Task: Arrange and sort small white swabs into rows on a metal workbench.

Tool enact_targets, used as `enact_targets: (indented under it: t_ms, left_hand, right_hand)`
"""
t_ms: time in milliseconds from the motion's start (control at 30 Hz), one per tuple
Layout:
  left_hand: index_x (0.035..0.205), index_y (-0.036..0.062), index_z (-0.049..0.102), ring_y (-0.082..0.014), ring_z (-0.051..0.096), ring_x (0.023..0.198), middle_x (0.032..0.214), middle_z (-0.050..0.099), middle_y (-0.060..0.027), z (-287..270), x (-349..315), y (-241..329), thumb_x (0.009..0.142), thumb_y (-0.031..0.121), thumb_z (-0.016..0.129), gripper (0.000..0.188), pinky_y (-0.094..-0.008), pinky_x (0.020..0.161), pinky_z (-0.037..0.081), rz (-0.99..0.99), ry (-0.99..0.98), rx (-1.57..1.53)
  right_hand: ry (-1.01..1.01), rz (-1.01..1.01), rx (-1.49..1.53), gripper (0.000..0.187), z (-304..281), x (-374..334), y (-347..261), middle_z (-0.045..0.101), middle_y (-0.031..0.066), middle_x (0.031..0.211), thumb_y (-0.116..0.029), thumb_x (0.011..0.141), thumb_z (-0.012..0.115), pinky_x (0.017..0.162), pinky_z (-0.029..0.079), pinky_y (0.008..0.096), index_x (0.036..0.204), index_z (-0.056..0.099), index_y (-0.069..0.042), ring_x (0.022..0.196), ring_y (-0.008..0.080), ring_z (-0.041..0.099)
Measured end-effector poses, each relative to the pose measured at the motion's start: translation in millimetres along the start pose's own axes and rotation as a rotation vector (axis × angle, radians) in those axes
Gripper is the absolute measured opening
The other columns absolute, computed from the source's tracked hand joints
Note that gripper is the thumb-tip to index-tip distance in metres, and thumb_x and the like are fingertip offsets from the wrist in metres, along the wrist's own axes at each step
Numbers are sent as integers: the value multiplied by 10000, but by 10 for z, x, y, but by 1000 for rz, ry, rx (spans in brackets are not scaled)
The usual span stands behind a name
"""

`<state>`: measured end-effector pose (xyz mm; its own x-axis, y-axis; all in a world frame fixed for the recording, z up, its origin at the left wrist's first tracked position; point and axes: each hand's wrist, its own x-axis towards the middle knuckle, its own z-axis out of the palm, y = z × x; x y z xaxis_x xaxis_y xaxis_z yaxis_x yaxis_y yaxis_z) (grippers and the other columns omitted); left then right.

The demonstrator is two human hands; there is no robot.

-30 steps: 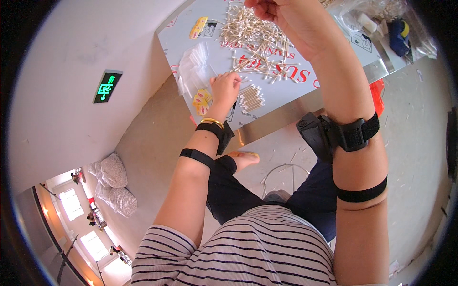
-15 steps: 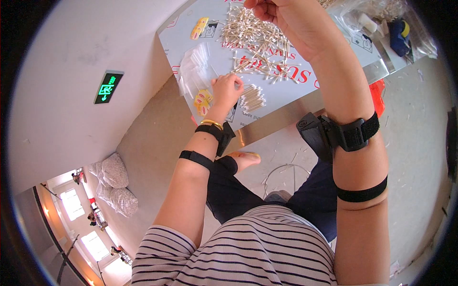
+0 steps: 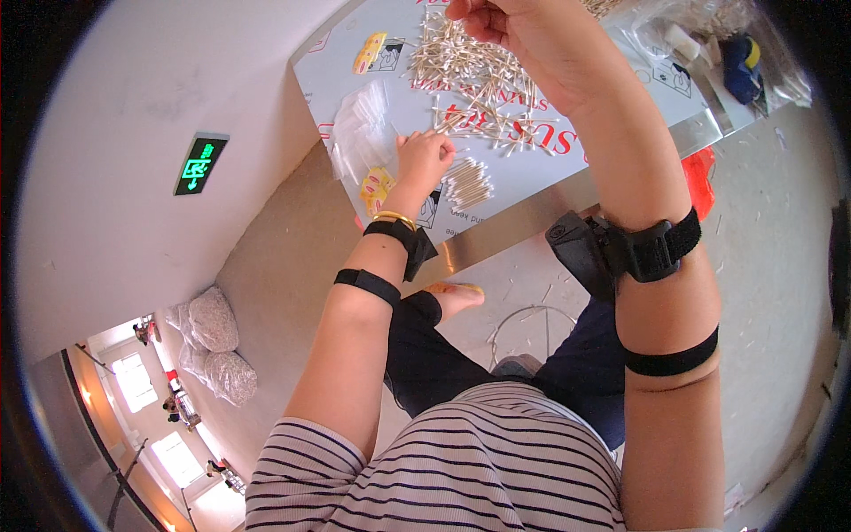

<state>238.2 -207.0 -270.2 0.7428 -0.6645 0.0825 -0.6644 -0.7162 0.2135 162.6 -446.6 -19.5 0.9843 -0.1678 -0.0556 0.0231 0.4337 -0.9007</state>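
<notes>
A loose heap of cotton swabs (image 3: 483, 75) lies spread on the printed metal-topped table (image 3: 550, 173). Over its far part is my right hand (image 3: 501, 22), fingers curled in, partly cut off by the top edge of the picture. What its fingertips pinch is too small to make out. My left hand (image 3: 424, 161) is closed low over the tabletop, thumb and fingers together; anything within them stays hidden. Just right of it lies a neat row of swabs (image 3: 470, 184), side by side. Clear plastic bags (image 3: 362, 124) are stacked to its left.
Yellow printed cards lie near my left wrist (image 3: 376, 186) and at the far left (image 3: 370, 53). A clear bag with a dark blue and yellow item (image 3: 743, 71) sits far right. Below the table edge hangs a red bag (image 3: 700, 182). Stuffed sacks (image 3: 217, 346) stand by the wall.
My left hand has shifted slightly to the right and turned a little. My right hand has moved slightly to the left, its fingers still curled. The swabs look unchanged.
</notes>
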Motion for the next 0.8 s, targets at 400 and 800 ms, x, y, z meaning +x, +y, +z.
enact_targets:
  t_ms: [400,800]
  left_hand:
    - [897,192,727,-194,651,913,876,715,21,-1,-89,-119,833,206,728,66,-419,844,360,-152,113,38]
    - [880,193,714,-196,633,884,861,706,31,30,-17,130,800,135,747,104,-388,865,351,-99,147,-55]
  right_hand:
    - [-34,-20,27,241,-42,41,60,602,42,877,-160,995,547,773,431,243,1086,661,33,824,121,523]
    - [-26,3,18,241,-42,25,14,602,47,887,-148,991,543,774,437,250,1091,651,43,823,124,523]
